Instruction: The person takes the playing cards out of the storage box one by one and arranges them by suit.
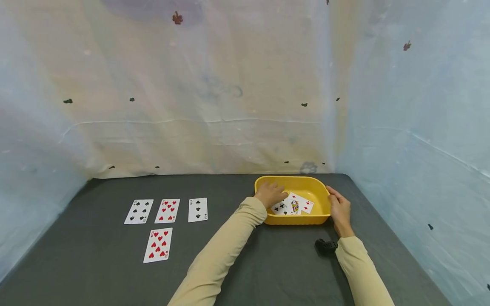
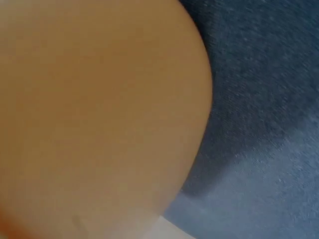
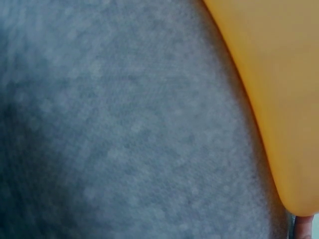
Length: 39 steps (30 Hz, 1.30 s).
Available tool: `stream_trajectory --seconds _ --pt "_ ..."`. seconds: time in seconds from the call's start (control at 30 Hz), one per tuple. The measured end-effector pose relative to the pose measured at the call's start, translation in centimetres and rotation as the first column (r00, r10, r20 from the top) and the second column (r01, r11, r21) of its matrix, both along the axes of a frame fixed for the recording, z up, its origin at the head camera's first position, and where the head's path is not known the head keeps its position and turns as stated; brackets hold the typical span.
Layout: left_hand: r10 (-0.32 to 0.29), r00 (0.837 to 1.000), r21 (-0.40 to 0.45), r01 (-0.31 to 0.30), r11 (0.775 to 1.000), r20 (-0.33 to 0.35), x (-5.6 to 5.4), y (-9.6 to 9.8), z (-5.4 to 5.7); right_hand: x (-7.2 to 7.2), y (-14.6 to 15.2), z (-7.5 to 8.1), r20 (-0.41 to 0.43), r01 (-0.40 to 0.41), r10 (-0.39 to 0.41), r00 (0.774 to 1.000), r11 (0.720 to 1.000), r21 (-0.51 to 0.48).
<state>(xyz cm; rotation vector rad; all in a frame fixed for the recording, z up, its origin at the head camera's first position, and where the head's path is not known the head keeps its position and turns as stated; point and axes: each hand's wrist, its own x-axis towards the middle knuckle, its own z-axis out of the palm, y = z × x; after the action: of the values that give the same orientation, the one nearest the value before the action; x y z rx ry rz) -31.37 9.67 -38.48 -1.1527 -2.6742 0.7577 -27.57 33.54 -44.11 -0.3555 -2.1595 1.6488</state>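
A yellow plastic tray (image 1: 294, 219) stands on the dark grey table, with several playing cards (image 1: 302, 202) overlapping inside it. Among them are a face card and a diamond card. My left hand (image 1: 271, 194) reaches over the tray's left rim, its fingers spread loosely above the cards' left side; whether the fingertips touch a card is hidden. At the tray's right end, my right hand (image 1: 340, 210) grips the rim, thumb and fingers on the edge. In the right wrist view the tray's yellow wall (image 3: 284, 99) appears with a fingertip (image 3: 303, 226) below it. Skin fills much of the left wrist view.
Left of the tray, face up, lie a spade card (image 1: 138, 211), a heart card (image 1: 167, 211) and a club card (image 1: 197, 210) in a row. Another heart card (image 1: 158, 245) lies in front of them. A black strap (image 1: 325, 246) is by the right wrist. Pale sheets (image 1: 229, 140) hang behind the table.
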Motion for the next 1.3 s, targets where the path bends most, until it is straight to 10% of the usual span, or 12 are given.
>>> stream_trajectory --seconds 0.8,1.3 --pt "0.086 0.977 -0.030 -0.082 0.996 0.194 -1.4 0.7 -1.5 -0.2 -0.2 -0.1 -0.016 0.017 -0.017 1.000 1.000 -0.006" --pt "0.110 0.974 0.043 -0.120 0.992 0.196 -1.4 0.1 -1.1 -0.1 -0.2 0.0 -0.013 0.007 -0.007 1.000 1.000 -0.018"
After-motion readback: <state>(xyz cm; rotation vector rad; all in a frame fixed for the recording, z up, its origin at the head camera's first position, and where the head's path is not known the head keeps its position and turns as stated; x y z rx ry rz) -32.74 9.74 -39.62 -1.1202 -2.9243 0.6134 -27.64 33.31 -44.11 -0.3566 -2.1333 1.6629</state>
